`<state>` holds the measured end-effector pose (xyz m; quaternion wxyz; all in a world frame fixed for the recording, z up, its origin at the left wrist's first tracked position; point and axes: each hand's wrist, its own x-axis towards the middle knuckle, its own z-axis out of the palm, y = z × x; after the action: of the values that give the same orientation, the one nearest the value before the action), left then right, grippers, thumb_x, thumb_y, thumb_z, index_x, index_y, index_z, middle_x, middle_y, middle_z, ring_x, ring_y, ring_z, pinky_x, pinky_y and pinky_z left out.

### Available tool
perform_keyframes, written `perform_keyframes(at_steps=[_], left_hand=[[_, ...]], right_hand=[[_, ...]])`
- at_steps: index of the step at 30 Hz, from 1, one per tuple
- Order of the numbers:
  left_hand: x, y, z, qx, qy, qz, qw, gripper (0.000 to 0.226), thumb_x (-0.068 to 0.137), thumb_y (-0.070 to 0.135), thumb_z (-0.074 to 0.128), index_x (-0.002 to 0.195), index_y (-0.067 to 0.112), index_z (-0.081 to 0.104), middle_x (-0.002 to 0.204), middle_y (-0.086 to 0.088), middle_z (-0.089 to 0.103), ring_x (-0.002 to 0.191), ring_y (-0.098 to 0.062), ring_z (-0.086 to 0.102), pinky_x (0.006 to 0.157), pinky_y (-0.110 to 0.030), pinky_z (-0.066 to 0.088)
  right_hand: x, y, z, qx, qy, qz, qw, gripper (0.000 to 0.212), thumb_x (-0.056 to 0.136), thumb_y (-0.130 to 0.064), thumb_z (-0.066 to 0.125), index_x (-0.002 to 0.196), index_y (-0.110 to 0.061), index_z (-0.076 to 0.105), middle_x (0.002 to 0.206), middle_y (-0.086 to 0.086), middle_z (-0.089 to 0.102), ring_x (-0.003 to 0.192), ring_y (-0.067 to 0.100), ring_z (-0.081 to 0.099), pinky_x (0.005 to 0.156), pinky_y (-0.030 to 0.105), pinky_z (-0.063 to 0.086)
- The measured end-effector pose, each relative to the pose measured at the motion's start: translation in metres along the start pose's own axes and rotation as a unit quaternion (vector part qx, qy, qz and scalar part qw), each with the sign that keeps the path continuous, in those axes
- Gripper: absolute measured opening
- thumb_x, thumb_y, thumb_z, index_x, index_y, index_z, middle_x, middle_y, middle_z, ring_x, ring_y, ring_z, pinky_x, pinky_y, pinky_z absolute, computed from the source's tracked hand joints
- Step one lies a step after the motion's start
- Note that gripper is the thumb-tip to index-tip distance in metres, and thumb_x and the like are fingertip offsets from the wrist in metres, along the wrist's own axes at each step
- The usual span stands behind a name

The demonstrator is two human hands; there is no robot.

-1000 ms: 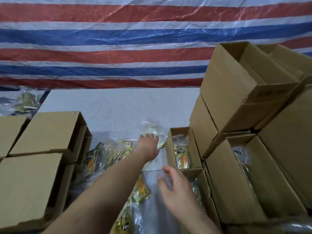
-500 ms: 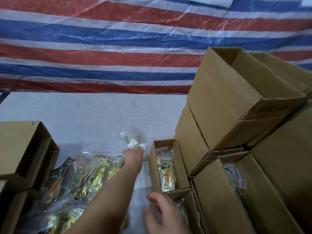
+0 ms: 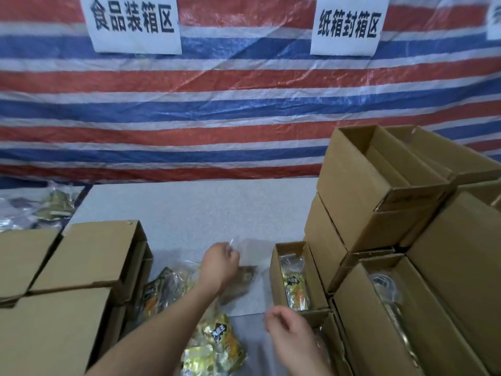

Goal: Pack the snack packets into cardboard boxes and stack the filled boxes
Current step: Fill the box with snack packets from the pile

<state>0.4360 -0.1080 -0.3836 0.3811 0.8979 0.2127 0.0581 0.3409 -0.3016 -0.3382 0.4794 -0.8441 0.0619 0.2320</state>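
Note:
My left hand grips the clear top edge of a snack packet and lifts it off the grey table; the packet hangs blurred below the fingers. More yellow snack packets lie in a loose pile under my left forearm. A small open cardboard box stands just right of the lifted packet with one packet inside. My right hand hovers near that box's front end with fingers loosely curled and holds nothing.
Closed cardboard boxes are stacked at the left. Open and closed boxes are piled high at the right, one long open box at front right. A striped tarp with paper signs hangs behind. More packets lie far left.
My left hand has closed on a packet and raised it off the table. My right hand has curled its fingers near the small box. The camera tilted up.

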Motion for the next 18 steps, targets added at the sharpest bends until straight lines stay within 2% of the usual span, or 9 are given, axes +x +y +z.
perform_keyframes(at_steps=[2,4,6,8,10,12,15,16,18], left_hand=[[-0.029,-0.006,-0.026,-0.023,0.020,-0.015,0.999,0.022,0.089,0.014,0.054,0.071,0.001,0.058,0.071,-0.016,0.063,0.070,-0.032,0.058,0.063,-0.037,0.040],[-0.057,-0.016,-0.038,-0.030,0.031,-0.024,0.999,0.027,0.090,0.014,0.054,0.065,0.005,0.054,0.064,-0.012,0.060,0.063,-0.027,0.056,0.056,-0.035,0.034],[-0.075,-0.023,-0.037,-0.050,0.024,-0.035,0.998,0.033,0.092,0.011,0.053,0.059,0.011,0.048,0.061,-0.009,0.056,0.062,-0.026,0.054,0.056,-0.035,0.032],[-0.100,-0.030,-0.040,-0.086,0.009,-0.058,0.995,0.036,0.095,0.006,0.050,0.060,0.015,0.045,0.063,-0.008,0.054,0.065,-0.024,0.052,0.060,-0.035,0.031],[-0.128,-0.037,-0.042,-0.123,-0.009,-0.082,0.989,0.032,0.098,0.006,0.047,0.068,0.017,0.047,0.070,-0.004,0.055,0.069,-0.021,0.051,0.063,-0.032,0.035],[-0.156,-0.046,-0.044,-0.123,-0.021,-0.076,0.989,0.029,0.100,0.005,0.044,0.074,0.018,0.048,0.079,-0.004,0.055,0.077,-0.020,0.053,0.066,-0.029,0.037],[-0.191,-0.049,-0.048,-0.121,-0.026,-0.026,0.992,0.033,0.096,-0.004,0.046,0.074,0.021,0.053,0.080,0.008,0.056,0.077,0.001,0.057,0.066,-0.008,0.037],[-0.201,-0.050,-0.049,-0.128,-0.039,-0.020,0.991,0.035,0.095,-0.005,0.047,0.076,0.023,0.056,0.081,0.011,0.058,0.077,0.008,0.058,0.067,-0.006,0.038],[-0.218,-0.051,-0.053,-0.143,-0.074,-0.041,0.986,0.034,0.095,-0.002,0.046,0.076,0.021,0.060,0.075,0.009,0.064,0.070,0.010,0.059,0.061,-0.006,0.040]], right_hand=[[-0.005,-0.004,0.010,0.008,-0.010,0.002,1.000,0.019,0.095,-0.025,0.060,0.078,-0.026,0.068,0.083,-0.009,0.069,0.079,0.000,0.060,0.059,0.005,0.039],[-0.006,0.001,0.025,0.017,-0.018,0.014,1.000,0.021,0.095,-0.021,0.059,0.076,-0.023,0.067,0.082,-0.004,0.069,0.082,0.011,0.063,0.069,0.019,0.048],[0.001,0.005,0.042,0.052,-0.007,0.029,0.998,0.015,0.095,-0.018,0.058,0.081,-0.019,0.064,0.083,0.002,0.067,0.083,0.022,0.063,0.073,0.030,0.048],[-0.003,0.005,0.060,0.129,-0.017,0.052,0.990,0.002,0.095,-0.017,0.060,0.096,-0.016,0.060,0.089,0.003,0.066,0.080,0.019,0.062,0.068,0.027,0.046],[-0.011,0.007,0.078,0.240,-0.066,0.102,0.963,0.018,0.098,-0.022,0.060,0.113,-0.019,0.051,0.096,0.006,0.067,0.077,0.018,0.064,0.064,0.027,0.050],[-0.023,0.008,0.091,0.352,-0.129,0.165,0.912,0.023,0.102,-0.031,0.054,0.121,-0.019,0.053,0.085,0.012,0.067,0.064,0.021,0.064,0.052,0.028,0.052],[-0.030,0.014,0.101,0.414,-0.149,0.206,0.874,0.039,0.101,-0.041,0.053,0.107,-0.006,0.069,0.083,0.016,0.071,0.064,0.027,0.066,0.055,0.033,0.054],[-0.033,0.015,0.105,0.421,-0.137,0.211,0.872,0.039,0.101,-0.039,0.053,0.101,-0.004,0.070,0.083,0.017,0.073,0.065,0.028,0.068,0.055,0.034,0.055],[-0.037,0.018,0.112,0.389,-0.087,0.214,0.892,0.026,0.103,-0.016,0.051,0.105,0.003,0.068,0.089,0.024,0.073,0.070,0.032,0.070,0.058,0.038,0.057]])
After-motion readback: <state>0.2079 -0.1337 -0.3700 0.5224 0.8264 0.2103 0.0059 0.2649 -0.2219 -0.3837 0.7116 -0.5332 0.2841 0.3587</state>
